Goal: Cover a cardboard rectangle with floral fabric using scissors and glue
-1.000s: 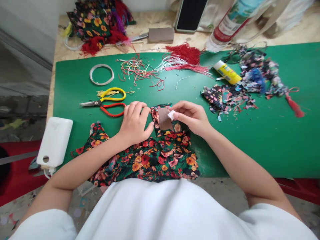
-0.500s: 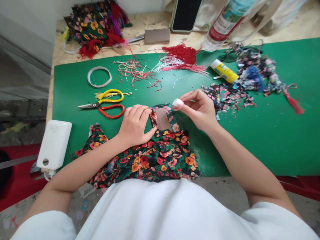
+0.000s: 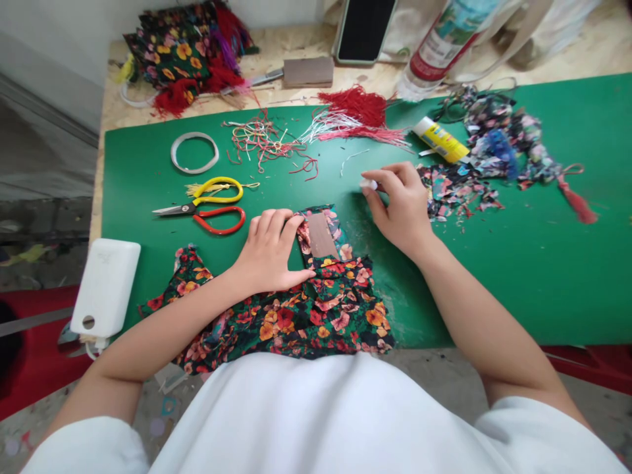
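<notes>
My left hand (image 3: pixel 269 253) lies palm down with its fingers apart. Its fingertips and thumb touch the left edge of a folded patch of floral cloth. A brown card piece (image 3: pixel 322 236) sits on that patch, framed by cloth edges. Below spreads the rest of the dark floral cloth (image 3: pixel 316 316), rumpled and partly covered by my left forearm. Raised to the right of the patch, my right hand (image 3: pixel 402 207) pinches a small white lump (image 3: pixel 368 185) between thumb and fingers; its exact kind is unclear. A yellow glue stick (image 3: pixel 441 139) lies beyond this hand.
Scissors (image 3: pixel 217 206) and a white ring (image 3: pixel 194 153) lie left on the green mat (image 3: pixel 543 276). Red threads (image 3: pixel 358 112), cloth scraps (image 3: pixel 459 187) and a bottle (image 3: pixel 439 49) are farther back. A white power bank (image 3: pixel 106 286) rests at the left edge.
My right hand has moved right and slightly away from me with the white lump, off the folded patch. My left thumb has slid slightly toward me; the cloth looks almost unchanged.
</notes>
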`<state>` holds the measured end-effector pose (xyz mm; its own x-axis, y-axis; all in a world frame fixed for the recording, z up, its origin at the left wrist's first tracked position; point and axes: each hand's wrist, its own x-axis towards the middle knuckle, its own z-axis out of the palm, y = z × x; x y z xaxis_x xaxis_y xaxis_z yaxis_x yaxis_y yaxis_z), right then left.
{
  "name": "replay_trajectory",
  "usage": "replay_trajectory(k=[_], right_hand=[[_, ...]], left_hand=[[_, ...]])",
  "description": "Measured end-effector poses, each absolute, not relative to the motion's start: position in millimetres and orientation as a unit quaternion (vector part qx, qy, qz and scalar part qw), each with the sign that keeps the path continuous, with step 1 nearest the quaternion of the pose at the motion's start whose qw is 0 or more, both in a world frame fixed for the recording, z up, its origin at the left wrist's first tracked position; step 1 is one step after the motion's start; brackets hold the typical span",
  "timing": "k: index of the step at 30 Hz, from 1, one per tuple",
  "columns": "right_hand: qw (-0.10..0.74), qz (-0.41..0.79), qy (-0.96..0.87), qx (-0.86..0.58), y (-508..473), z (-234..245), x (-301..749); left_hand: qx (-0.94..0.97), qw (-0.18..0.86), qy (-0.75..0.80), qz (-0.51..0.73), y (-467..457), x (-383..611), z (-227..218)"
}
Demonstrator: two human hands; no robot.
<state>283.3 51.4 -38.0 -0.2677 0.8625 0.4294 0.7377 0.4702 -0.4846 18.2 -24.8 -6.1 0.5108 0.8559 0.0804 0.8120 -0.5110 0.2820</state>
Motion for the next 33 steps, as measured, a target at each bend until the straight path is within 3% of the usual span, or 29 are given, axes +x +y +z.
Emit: replay_trajectory(k=[12, 17, 27, 30, 33], right_hand=[[0.264, 0.035, -0.823, -0.502, 46.2, -31.5, 281.2], [0.256, 0.066, -0.844, -0.467, 32.7, -21.2, 269.0], [0.358, 0.122, -0.838, -0.393, 12.8, -6.1, 249.7], [0.392, 0.166, -0.809, -0.404, 6.9, -1.3, 246.8], [0.426, 0.201, -0.765, -0.438, -0.8, 0.0, 245.4]], left_hand=[[0.862, 0.129, 0.466, 0.149, -21.8, 16.4, -10.2], [0.873, 0.121, 0.427, 0.205, -19.9, 14.2, -14.0], [0.884, 0.056, 0.341, 0.315, -17.8, 10.7, -20.0], [0.878, 0.107, 0.352, 0.308, -20.8, 9.1, -23.3], [0.829, 0.222, 0.404, 0.317, -25.1, 11.8, -22.3]])
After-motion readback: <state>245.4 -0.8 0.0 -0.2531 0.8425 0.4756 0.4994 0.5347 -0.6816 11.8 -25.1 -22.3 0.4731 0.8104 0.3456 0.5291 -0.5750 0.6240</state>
